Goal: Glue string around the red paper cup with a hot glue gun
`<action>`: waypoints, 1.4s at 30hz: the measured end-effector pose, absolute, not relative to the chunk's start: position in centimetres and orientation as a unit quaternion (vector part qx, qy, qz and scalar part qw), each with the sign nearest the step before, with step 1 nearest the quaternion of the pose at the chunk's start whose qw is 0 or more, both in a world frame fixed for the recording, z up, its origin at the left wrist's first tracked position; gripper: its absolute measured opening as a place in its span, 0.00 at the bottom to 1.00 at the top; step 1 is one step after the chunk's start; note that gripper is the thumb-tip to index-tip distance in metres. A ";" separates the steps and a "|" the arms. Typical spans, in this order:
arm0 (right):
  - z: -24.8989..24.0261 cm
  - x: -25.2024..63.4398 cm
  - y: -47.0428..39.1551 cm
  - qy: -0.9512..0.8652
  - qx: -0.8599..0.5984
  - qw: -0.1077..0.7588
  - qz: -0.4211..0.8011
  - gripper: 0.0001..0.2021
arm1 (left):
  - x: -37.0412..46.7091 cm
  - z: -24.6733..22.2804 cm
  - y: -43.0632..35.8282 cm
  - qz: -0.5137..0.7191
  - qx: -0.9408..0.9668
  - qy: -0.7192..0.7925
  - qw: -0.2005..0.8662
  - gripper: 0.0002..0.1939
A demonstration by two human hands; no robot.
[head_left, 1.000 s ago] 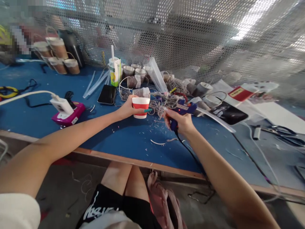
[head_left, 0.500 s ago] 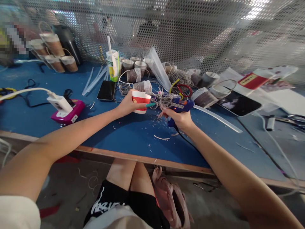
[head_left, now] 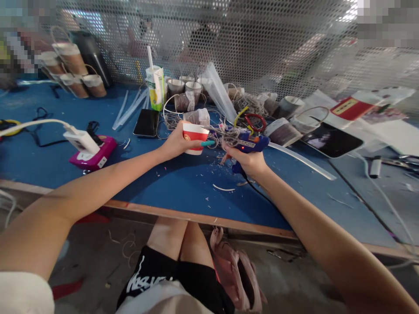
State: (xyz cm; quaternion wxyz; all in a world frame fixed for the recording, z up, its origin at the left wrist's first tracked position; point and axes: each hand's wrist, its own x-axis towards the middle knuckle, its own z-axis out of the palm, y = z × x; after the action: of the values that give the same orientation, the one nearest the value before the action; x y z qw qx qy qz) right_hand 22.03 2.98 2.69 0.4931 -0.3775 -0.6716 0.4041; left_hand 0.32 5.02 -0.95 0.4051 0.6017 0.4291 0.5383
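My left hand is wrapped round a red and white paper cup, held above the blue table; a teal tip shows at the thumb. To its right, my right hand grips a blue glue gun with a small red light. The gun's front end points toward the cup but is lost among tangled grey strands. A clear glue stick extends from the gun's back, and a black cord trails below the handle. Behind the cup lies a string-wrapped cup.
A drink carton, black phone and purple power socket stand or lie on the left. Several wrapped cups line the perforated metal screen. A tablet-like device and scissors lie right. Scraps litter the table.
The view has shifted very slightly. Both hands keep their hold on the cup and the glue gun, with little visible movement.
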 end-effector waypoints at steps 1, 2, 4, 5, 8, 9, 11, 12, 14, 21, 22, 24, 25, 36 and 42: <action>2.7 22.0 3.0 -0.671 -0.378 0.493 0.404 0.11 | 0.3 -1.0 5.0 0.539 0.603 0.425 0.407 0.36; 2.7 22.1 3.0 -0.672 -0.378 0.491 0.404 0.11 | 0.3 -1.0 5.0 0.539 0.605 0.422 0.408 0.36; 2.6 22.1 3.0 -0.674 -0.376 0.489 0.407 0.11 | 0.3 -1.0 5.0 0.538 0.606 0.421 0.409 0.37; 2.6 22.1 3.0 -0.675 -0.373 0.488 0.409 0.11 | 0.3 -1.0 5.0 0.538 0.604 0.423 0.409 0.37; 2.6 22.1 3.0 -0.674 -0.363 0.493 0.413 0.10 | 0.4 -0.9 4.9 0.541 0.593 0.436 0.407 0.37; 2.7 22.1 3.0 -0.673 -0.361 0.495 0.414 0.10 | 0.4 -0.9 4.8 0.542 0.590 0.439 0.406 0.37; 2.7 22.1 3.0 -0.673 -0.364 0.492 0.414 0.11 | 0.5 -0.9 4.7 0.543 0.591 0.436 0.407 0.36; 2.7 22.1 3.0 -0.673 -0.369 0.491 0.414 0.11 | 0.5 -0.8 4.7 0.544 0.593 0.433 0.407 0.36; 2.6 22.1 3.0 -0.670 -0.376 0.489 0.414 0.13 | 0.5 -0.9 4.7 0.544 0.597 0.425 0.408 0.36; 2.7 22.1 3.2 -0.674 -0.376 0.481 0.417 0.16 | 0.5 -0.9 4.7 0.552 0.586 0.430 0.410 0.36; 2.7 22.1 3.1 -0.674 -0.377 0.480 0.416 0.15 | 0.5 -0.9 4.7 0.550 0.587 0.433 0.408 0.36; 2.8 22.1 3.0 -0.674 -0.376 0.481 0.416 0.15 | 0.5 -0.9 4.8 0.546 0.590 0.437 0.405 0.35; 2.8 22.1 3.0 -0.674 -0.375 0.481 0.417 0.15 | 0.5 -0.9 4.8 0.545 0.590 0.436 0.406 0.35; 2.9 22.1 3.1 -0.672 -0.379 0.479 0.418 0.14 | 0.6 -0.8 4.8 0.551 0.593 0.398 0.433 0.35; 3.0 22.1 2.9 -0.673 -0.383 0.478 0.413 0.15 | 0.5 -1.0 4.9 0.549 0.601 0.400 0.420 0.33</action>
State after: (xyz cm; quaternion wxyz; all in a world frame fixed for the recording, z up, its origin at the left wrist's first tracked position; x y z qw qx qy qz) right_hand 22.06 2.93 3.02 0.4784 -0.3833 -0.6734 0.4132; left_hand 0.51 4.91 -0.97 0.4205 0.6012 0.4000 0.5493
